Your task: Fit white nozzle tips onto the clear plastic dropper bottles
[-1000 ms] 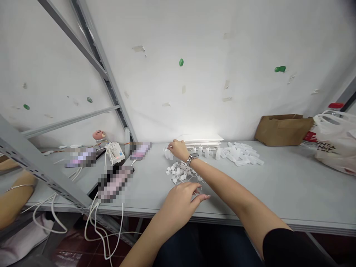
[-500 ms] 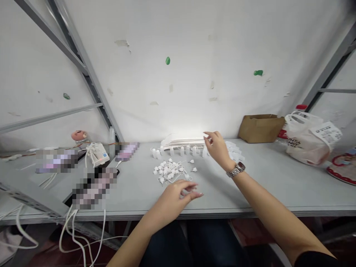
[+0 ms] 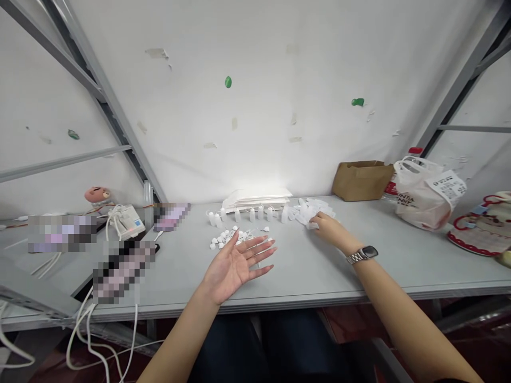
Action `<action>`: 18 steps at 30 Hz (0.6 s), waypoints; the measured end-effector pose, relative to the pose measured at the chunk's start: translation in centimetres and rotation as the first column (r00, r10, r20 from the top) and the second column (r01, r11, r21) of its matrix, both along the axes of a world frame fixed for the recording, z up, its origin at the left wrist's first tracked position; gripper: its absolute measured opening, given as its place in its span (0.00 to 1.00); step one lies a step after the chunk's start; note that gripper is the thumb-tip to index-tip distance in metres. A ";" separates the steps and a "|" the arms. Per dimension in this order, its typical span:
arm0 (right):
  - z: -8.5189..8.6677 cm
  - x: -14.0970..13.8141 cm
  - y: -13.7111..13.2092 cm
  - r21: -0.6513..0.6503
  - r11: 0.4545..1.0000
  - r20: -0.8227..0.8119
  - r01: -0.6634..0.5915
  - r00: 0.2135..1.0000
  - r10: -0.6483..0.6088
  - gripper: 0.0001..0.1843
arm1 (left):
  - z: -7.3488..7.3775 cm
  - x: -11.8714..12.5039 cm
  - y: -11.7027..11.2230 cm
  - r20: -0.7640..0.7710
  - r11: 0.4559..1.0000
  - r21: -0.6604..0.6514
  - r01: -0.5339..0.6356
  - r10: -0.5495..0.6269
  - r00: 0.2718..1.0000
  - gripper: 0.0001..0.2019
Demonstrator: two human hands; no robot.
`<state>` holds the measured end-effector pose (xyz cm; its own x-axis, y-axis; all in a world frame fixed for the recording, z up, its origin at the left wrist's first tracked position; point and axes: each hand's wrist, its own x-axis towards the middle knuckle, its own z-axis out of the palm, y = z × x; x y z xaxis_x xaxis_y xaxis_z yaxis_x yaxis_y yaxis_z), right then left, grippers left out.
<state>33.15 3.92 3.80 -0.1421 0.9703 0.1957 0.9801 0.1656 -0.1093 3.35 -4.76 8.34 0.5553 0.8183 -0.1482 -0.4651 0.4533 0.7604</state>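
My left hand (image 3: 241, 268) is held palm up above the table's near part, fingers spread and holding nothing. It partly covers a heap of small white caps (image 3: 225, 237), some with thin loops. Over on the right, my right hand (image 3: 329, 230) reaches down to a pile of small translucent plastic bottles (image 3: 305, 208). Its fingers are bunched at the pile's near edge, and what is between them is hidden. Between the two heaps and further back, several capped small bottles (image 3: 253, 215) stand upright in a loose row.
White flat sheets (image 3: 255, 198) lie stacked by the wall. A brown paper box (image 3: 361, 181), a plastic bag (image 3: 423, 194) and a patterned bag (image 3: 485, 226) stand at right. Phones (image 3: 123, 271), a power strip (image 3: 126, 222) and white cables occupy the left, beside a metal post.
My right hand has gone from beside the upright bottles down to the bottle pile on the right. My left hand has turned palm up and spread its fingers. The view has shifted slightly right.
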 end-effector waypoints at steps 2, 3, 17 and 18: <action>0.1 -0.5 -0.2 -0.014 1.000 0.023 -0.004 1.000 0.004 0.18 | 0.1 -0.1 -0.1 0.016 1.000 -0.013 0.001 -0.001 1.000 0.28; 0.2 -0.7 -0.3 -0.017 1.000 0.028 -0.004 1.000 0.005 0.17 | 0.2 -0.1 -0.1 0.024 1.000 -0.016 0.001 -0.001 1.000 0.28; 1.9 -4.5 -4.3 0.010 0.994 -0.432 -0.111 0.896 0.104 0.14 | 0.1 -1.6 1.0 -0.081 0.990 0.112 -0.086 0.095 0.992 0.21; 1.8 -4.9 -4.3 0.011 0.990 -0.516 -0.138 0.847 0.124 0.14 | 0.0 -2.1 1.2 -0.165 0.966 0.220 -0.138 0.177 0.970 0.21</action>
